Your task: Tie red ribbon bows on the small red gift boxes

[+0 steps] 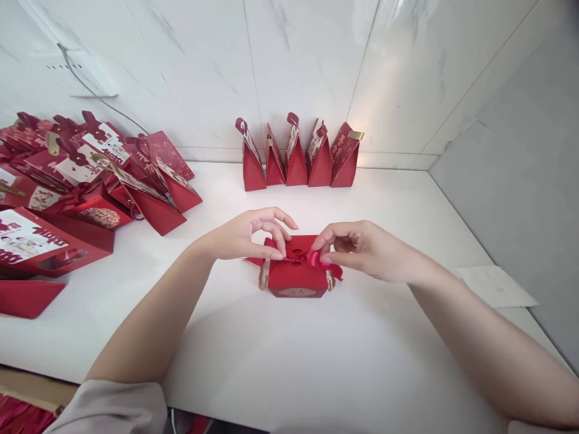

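A small red gift box with a round printed emblem on its front sits on the white table between my hands. Gold twisted cord shows at both of its sides. Across its top runs a dark pink ribbon, passing near round holes in the lid. My left hand pinches the ribbon's left part between thumb and forefinger, the other fingers curved above. On the right, my right hand pinches a loop of the same ribbon with thumb and fingertips.
Several triangular red boxes stand in a row at the wall. A heap of red gift boxes covers the table's left side. White paper lies at the right edge. A cardboard box with red material is at lower left.
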